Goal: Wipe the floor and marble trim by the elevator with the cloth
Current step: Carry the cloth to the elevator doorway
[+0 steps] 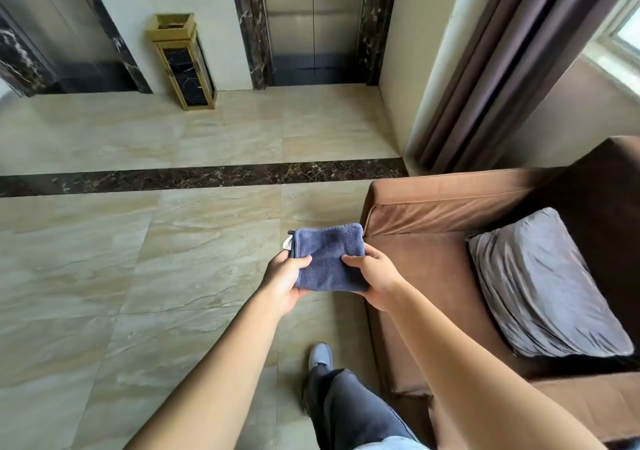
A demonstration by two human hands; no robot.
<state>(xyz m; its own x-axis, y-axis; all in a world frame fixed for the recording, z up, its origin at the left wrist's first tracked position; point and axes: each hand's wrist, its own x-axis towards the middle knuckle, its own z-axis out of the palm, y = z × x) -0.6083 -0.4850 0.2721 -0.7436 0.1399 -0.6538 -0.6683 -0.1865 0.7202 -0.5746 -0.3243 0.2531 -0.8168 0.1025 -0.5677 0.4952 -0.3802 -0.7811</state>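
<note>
A folded blue cloth (327, 257) is held flat in front of me, above the floor, with a white tag at its left edge. My left hand (285, 278) grips its left side, thumb on top. My right hand (375, 276) grips its right side the same way. The beige tiled floor (138, 259) spreads ahead, crossed by a dark marble strip (207, 176). The elevator doors (313, 20) stand shut at the far wall, framed by dark marble trim (249, 27) on both sides.
A gold and black bin (183, 65) stands against the wall left of the elevator. A brown sofa (450, 214) with a grey cushion (543, 287) fills the right side. Dark curtains (502, 69) hang at the far right. My leg and shoe (320, 356) are below.
</note>
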